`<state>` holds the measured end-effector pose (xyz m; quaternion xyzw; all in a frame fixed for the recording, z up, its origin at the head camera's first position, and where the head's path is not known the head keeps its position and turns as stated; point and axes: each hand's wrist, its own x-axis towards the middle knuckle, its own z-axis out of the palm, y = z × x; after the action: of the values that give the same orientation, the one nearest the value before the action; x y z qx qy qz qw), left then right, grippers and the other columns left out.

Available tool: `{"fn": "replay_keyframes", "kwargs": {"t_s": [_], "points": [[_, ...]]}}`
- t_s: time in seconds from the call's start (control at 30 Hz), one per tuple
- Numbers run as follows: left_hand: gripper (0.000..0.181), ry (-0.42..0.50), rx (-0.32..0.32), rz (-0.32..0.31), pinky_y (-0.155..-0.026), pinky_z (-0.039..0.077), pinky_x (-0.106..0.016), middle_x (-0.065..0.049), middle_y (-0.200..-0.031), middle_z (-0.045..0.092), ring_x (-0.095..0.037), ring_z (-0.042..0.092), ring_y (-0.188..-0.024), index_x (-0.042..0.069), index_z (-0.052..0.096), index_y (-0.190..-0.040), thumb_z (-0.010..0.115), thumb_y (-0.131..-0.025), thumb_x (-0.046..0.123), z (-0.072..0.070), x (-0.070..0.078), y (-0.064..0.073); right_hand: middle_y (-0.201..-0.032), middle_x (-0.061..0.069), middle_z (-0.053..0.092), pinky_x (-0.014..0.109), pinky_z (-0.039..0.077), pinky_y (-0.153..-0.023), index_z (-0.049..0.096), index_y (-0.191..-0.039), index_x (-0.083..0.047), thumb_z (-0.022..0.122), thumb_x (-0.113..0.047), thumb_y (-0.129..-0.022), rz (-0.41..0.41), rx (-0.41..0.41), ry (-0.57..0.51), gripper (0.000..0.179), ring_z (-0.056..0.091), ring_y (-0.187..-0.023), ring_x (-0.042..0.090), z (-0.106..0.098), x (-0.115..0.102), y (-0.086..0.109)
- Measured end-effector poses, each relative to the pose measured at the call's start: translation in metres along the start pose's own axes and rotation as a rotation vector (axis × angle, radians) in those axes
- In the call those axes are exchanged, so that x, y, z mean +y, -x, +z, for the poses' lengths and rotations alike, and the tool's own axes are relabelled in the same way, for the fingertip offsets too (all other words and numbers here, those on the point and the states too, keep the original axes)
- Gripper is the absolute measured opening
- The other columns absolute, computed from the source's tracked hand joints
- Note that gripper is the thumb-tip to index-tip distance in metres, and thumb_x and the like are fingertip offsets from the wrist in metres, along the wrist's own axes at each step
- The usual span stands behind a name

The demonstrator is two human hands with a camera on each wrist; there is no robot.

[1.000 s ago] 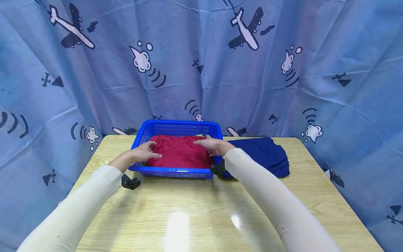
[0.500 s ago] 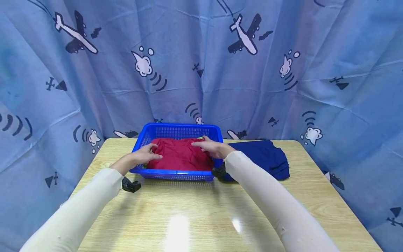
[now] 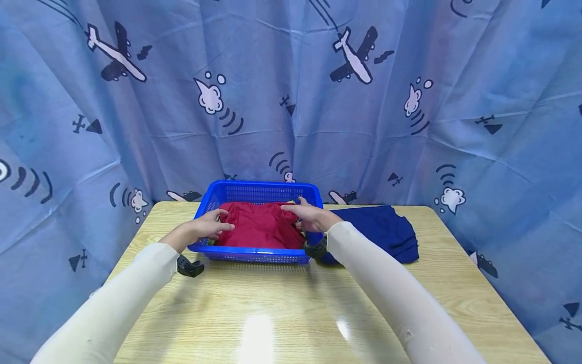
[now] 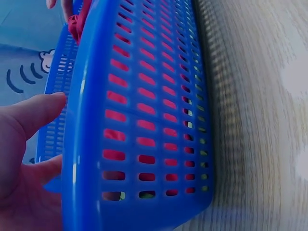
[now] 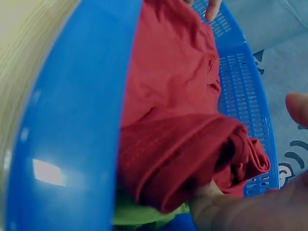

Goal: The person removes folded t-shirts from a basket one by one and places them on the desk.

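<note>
A red garment [image 3: 259,227] with stitched hems lies inside a blue plastic basket [image 3: 263,255]. At the basket's left end, my left hand [image 3: 206,226] reaches in over the rim, thumb apart from the fingers. The left wrist view shows its thumb [image 4: 41,113] near the rim, other fingers partly hidden behind the basket wall. My right hand [image 3: 313,216] is over the right end. In the right wrist view its fingers [image 5: 207,204] touch the underside of the garment's bunched hem [image 5: 168,159], while the thumb [image 5: 298,108] stands away from the cloth. Green cloth [image 5: 144,214] shows underneath.
A folded navy blue garment [image 3: 382,230] lies on the wooden table [image 3: 218,313] just right of the basket, partly behind my right forearm. A blue curtain [image 3: 254,101] with airplane prints hangs behind the table's far edge.
The head view has tilted up slightly. My right hand has shifted a little to the right, and the garment's right edge has bunched up beside it. The left hand has barely moved.
</note>
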<state>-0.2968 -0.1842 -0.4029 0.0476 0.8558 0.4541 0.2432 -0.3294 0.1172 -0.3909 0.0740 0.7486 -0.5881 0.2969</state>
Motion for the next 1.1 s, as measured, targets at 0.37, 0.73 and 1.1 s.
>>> {"fn": "replay_keyframes", "kwargs": {"t_s": [0.37,0.73,1.1], "points": [[0.061,-0.095,-0.065,0.002,-0.106,0.046,-0.052,-0.025,-0.162,0.025,-0.041,0.042,-0.135,0.007,0.035,-0.156,0.055,-0.103,0.030,0.005,0.005,-0.006,-0.169,0.015,0.012,0.063,0.028,-0.120,0.004,-0.164,-0.032,0.066,-0.010,-0.097,-0.081,-0.145,0.245,0.094,0.023,-0.154,0.042,-0.001,0.008,0.003],[0.052,-0.197,-0.104,0.002,-0.077,0.049,-0.028,-0.024,-0.146,0.044,-0.022,0.053,-0.100,0.007,0.050,-0.148,0.058,-0.101,0.029,0.004,0.000,-0.008,-0.168,0.018,0.019,0.058,0.028,-0.123,0.037,-0.158,-0.020,0.069,-0.010,-0.094,-0.191,-0.180,0.552,0.072,0.017,-0.155,0.041,0.002,0.013,0.003],[0.053,-0.155,0.016,-0.017,-0.107,0.046,-0.045,-0.029,-0.156,0.037,-0.039,0.046,-0.132,-0.003,0.047,-0.148,0.060,-0.099,0.016,0.012,0.004,-0.012,-0.160,0.022,0.037,0.051,0.036,-0.120,0.047,-0.151,-0.005,0.067,-0.015,-0.097,-0.190,-0.032,0.560,0.059,0.036,-0.149,0.039,0.003,0.011,0.000]]}}
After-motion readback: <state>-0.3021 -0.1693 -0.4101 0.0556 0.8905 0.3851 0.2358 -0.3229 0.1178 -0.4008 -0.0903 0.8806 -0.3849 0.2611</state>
